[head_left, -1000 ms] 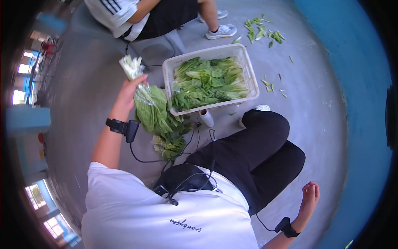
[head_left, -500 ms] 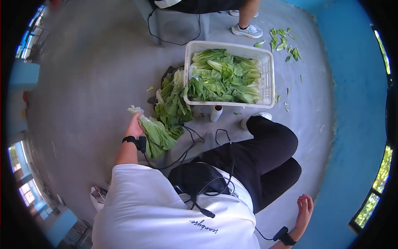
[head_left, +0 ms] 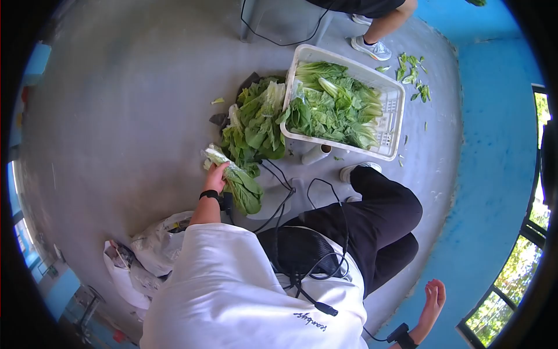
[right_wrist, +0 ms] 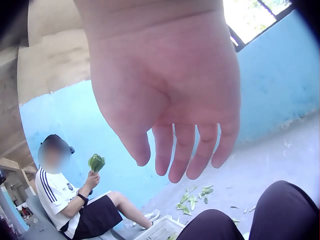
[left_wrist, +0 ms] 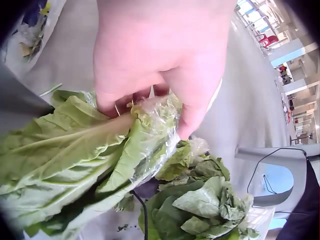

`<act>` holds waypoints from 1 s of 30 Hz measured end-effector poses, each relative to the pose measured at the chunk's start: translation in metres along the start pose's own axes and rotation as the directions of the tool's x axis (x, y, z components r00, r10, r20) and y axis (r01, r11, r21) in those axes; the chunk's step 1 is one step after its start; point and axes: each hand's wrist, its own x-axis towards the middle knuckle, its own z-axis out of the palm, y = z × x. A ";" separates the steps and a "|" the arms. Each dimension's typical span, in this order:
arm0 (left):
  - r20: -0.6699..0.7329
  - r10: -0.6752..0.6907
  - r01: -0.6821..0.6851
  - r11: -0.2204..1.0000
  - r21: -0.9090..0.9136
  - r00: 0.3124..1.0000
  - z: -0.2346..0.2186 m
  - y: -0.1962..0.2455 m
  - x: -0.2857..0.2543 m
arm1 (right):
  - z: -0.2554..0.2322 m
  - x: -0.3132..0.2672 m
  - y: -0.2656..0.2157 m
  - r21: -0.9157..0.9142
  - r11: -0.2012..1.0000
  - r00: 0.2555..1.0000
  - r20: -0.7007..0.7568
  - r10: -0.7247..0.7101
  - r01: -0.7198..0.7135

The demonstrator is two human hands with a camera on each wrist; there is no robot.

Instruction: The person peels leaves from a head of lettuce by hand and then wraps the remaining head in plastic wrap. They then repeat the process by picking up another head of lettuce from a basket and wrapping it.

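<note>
My left hand point(head_left: 216, 177) grips a bundle of leafy greens point(head_left: 245, 191) by its pale stem end, left of my lap. In the left wrist view, clear film wraps the bundle point(left_wrist: 65, 150) near the stems, and my thumb and fingers point(left_wrist: 190, 117) curl round it. Just beyond lies a heap of more greens point(head_left: 256, 128) on the floor, partly in film. Against that heap stands a white plastic crate point(head_left: 392, 122) with many greens point(head_left: 331, 104) in it. My right hand point(head_left: 432, 299) hangs out at my right side, fingers loosely bent, holding nothing.
A white roll point(head_left: 315, 155) is by the crate's near side. Leaf scraps point(head_left: 410, 70) lie on the floor to its right. Black cables point(head_left: 285, 200) run by my lap. Plastic bags point(head_left: 160, 247) sit at my left. Another person point(right_wrist: 65, 195) sits opposite, holding greens point(right_wrist: 96, 162).
My left hand has drawn the wrapped bundle back from beside the crate toward my left side. The head view has swung, bringing the bags into sight. My right hand still hangs at my side.
</note>
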 end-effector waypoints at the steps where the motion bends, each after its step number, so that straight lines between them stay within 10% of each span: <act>1: -0.020 -0.021 0.021 1.000 0.015 1.000 -0.001 -0.003 -0.001 | 0.000 -0.002 -0.003 -0.011 1.000 1.000 -0.004 -0.006 0.006; 6: -0.069 -0.046 0.048 0.998 0.031 0.997 -0.004 0.000 -0.005 | 0.003 -0.008 -0.014 -0.118 0.993 0.999 0.050 -0.020 0.026; 9: -0.193 -0.217 0.273 0.898 0.345 0.957 -0.014 0.014 0.005 | 0.011 -0.016 -0.019 -0.227 0.974 0.998 0.055 -0.003 0.015; 14: -0.358 -0.331 0.455 0.816 0.357 0.873 -0.084 -0.036 0.069 | 0.016 -0.023 -0.010 -0.256 0.966 0.999 0.010 0.041 -0.038; 17: -0.415 -0.142 0.210 0.970 0.123 0.899 -0.093 -0.039 0.073 | 0.009 -0.020 0.011 -0.213 0.975 0.997 0.046 0.068 -0.057; 30: -0.349 0.508 -0.371 0.843 0.391 0.787 0.044 0.054 0.099 | 0.012 0.026 0.080 -0.198 0.978 0.985 0.145 0.091 -0.061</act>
